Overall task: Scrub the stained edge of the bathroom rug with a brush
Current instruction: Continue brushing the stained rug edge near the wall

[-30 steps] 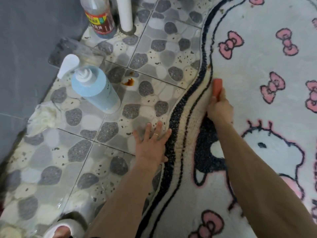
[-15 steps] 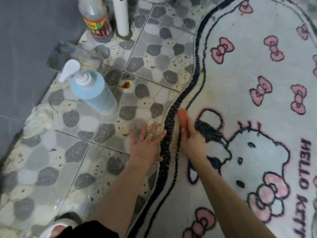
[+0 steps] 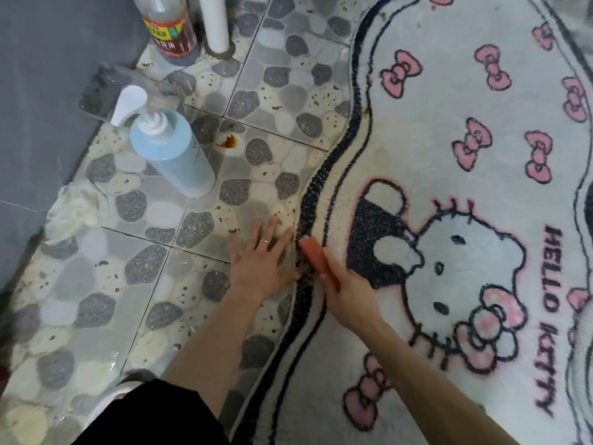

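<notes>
Gripping the orange brush point(image 3: 316, 256), my right hand's point(image 3: 348, 293) fingers point(image 3: 333, 268) curl round its handle, bristles down on the rug's black border point(image 3: 316, 184). My left hand point(image 3: 261, 255) lies flat on the tile point(image 3: 199, 274), fingers spread and holding nothing, just beside that edge. Brownish marks point(image 3: 365, 112) show further up the border. The left hand seems to pin floor rather than rug, so I judge hard strokes could ruck the edge or skid the bristles onto the tile.
</notes>
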Demonstrator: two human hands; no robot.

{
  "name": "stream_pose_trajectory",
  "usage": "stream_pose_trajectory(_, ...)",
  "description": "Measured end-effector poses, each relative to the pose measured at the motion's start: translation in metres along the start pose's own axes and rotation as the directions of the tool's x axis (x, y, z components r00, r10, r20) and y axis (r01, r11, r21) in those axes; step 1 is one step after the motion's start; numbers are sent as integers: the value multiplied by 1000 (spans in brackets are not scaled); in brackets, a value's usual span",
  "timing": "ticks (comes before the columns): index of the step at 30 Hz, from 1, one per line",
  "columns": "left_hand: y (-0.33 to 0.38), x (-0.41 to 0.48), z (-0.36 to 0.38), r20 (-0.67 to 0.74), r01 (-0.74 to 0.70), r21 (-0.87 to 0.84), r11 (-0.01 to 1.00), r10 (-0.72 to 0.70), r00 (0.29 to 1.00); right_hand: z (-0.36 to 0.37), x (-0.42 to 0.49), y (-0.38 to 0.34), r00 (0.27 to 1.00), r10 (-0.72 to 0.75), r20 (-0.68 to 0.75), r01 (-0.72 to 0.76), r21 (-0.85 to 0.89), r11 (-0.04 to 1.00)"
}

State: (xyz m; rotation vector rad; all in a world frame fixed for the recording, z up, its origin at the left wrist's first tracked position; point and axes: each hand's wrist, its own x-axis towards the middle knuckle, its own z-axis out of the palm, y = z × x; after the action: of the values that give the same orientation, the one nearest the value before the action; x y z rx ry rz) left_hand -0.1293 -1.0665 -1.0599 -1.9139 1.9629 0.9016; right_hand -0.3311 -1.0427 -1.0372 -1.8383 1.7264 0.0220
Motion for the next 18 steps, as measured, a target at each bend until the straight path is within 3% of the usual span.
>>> stream_pose_trajectory(2,-8,-5,4,16,-30,77,997,29,999,-29,35,27,984,150,-98,-155,-46,987)
stream_pose_trajectory(4,-13,-5,6,7,-40,107,993,40,999,-55,57,41,914,358,-192,-369,-22,929)
stream_pose_trajectory(5,-13,-4,7,3,-42,105,994,42,999,-50,55,38,906,371,-204,-386,-34,922)
stream_pose_trajectory(7,-12,-2,8,-3,-38,98,994,39,999,-14,28,13,958,255,-131,-256,16,967)
stream_pose_trajectory(8,-10,-3,7,9,-28,91,995,27,1000,5,3,-3,989,148,-27,-147,49,988)
stream_pose_trajectory(10,-7,-5,1,35,-17,98,995,13,999,21,-34,-14,992,0,127,-7,51,999)
stream_pose_trajectory(11,-5,-6,1,44,-6,106,994,1,999,19,-35,-8,990,-13,139,10,17,1000)
stream_pose_trajectory(15,6,-17,16,52,16,96,995,-21,998,-16,24,23,992,109,-57,-114,-76,991)
stream_pose_trajectory(18,10,-20,23,25,52,31,998,-53,998,6,2,24,987,139,-78,-144,-69,987)
